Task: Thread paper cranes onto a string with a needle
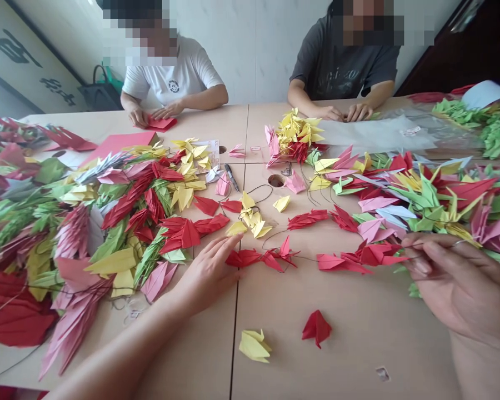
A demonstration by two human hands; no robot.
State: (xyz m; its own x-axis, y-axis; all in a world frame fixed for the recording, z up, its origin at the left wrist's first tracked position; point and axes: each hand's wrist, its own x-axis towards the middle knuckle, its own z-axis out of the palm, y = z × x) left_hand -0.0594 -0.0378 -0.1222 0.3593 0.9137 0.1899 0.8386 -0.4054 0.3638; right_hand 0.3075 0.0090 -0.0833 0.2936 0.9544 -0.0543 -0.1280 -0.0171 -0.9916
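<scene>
A left heap [129, 200] and a right heap [437, 200] of folded paper are crowding those edges of the table [350, 350]; a pen [232, 178] is lying between. Two people [173, 72] [341, 66] are sitting along the far edge of the pale, seamed top, a light wall [254, 55] rising behind. A red garland [345, 262] is stretching across the middle; the right hand [462, 278] is pinching its right end, the left hand [210, 272] is lying loosely open at its left end, perhaps touching; I cannot tell.

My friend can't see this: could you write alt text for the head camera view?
A person's left hand and right hand are beside red folded-paper pieces on a table, amid colourful paper heaps. Across the table sit a person in white and a person in dark grey.
</scene>
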